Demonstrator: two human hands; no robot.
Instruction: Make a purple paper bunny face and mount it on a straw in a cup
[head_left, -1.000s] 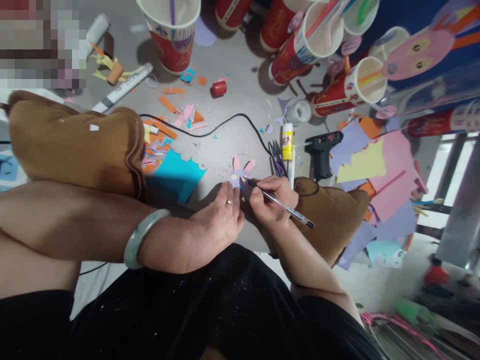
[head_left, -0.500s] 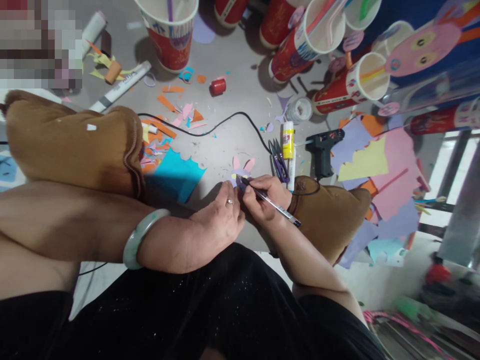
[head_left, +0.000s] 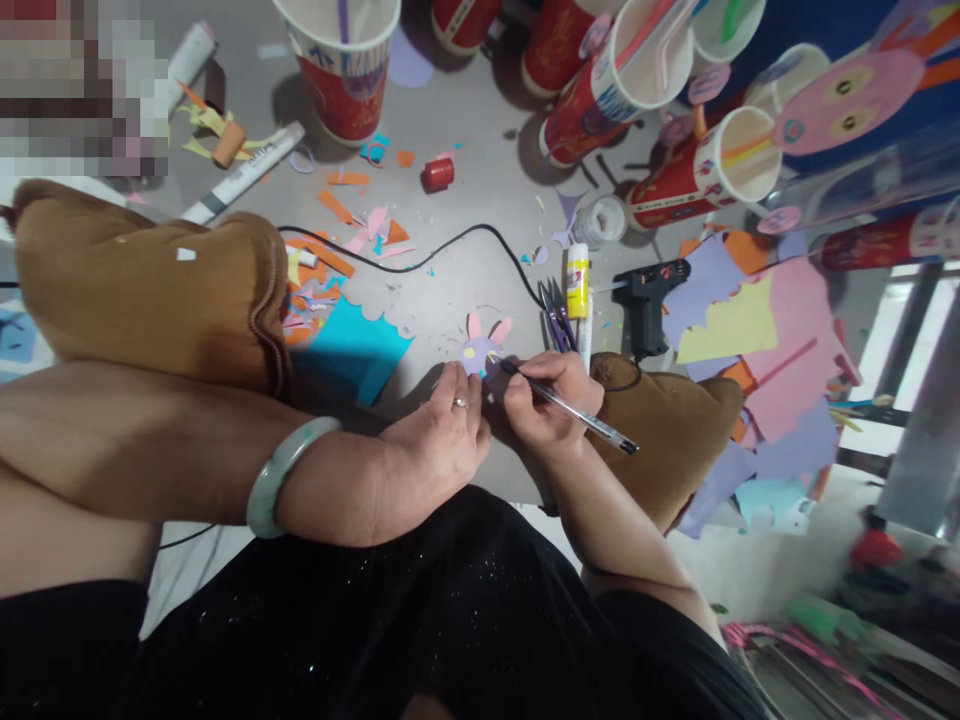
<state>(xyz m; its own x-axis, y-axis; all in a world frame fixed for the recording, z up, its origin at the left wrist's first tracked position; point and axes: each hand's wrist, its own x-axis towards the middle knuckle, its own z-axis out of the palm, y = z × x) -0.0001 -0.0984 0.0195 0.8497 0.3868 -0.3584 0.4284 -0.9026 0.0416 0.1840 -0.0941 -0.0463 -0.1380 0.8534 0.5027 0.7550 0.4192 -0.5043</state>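
A small purple paper animal face (head_left: 478, 352) with pink ears and yellow eye spots lies on the table in front of me. At its lower edge, my left hand (head_left: 442, 430) rests its outstretched fingers on the paper; its thumb is hidden. My right hand (head_left: 551, 400) is closed around a clear-barrelled pen (head_left: 574, 408), whose tip points at the right eye spot. Whether the tip touches the paper, I cannot tell. Just beyond the right hand lie purple-handled scissors (head_left: 556, 320) and a yellow glue stick (head_left: 577, 282).
Brown cushions lie under my left forearm (head_left: 150, 295) and beside my right wrist (head_left: 667, 425). Red paper cups (head_left: 345, 95) stand at the back. A black glue gun (head_left: 646, 300) sits right, near coloured paper sheets (head_left: 787, 370). A black cord (head_left: 405, 268) crosses the table among paper scraps.
My right hand has shifted right with the pen, and the tip has moved from the left eye spot to the right one. My left hand stays in place.
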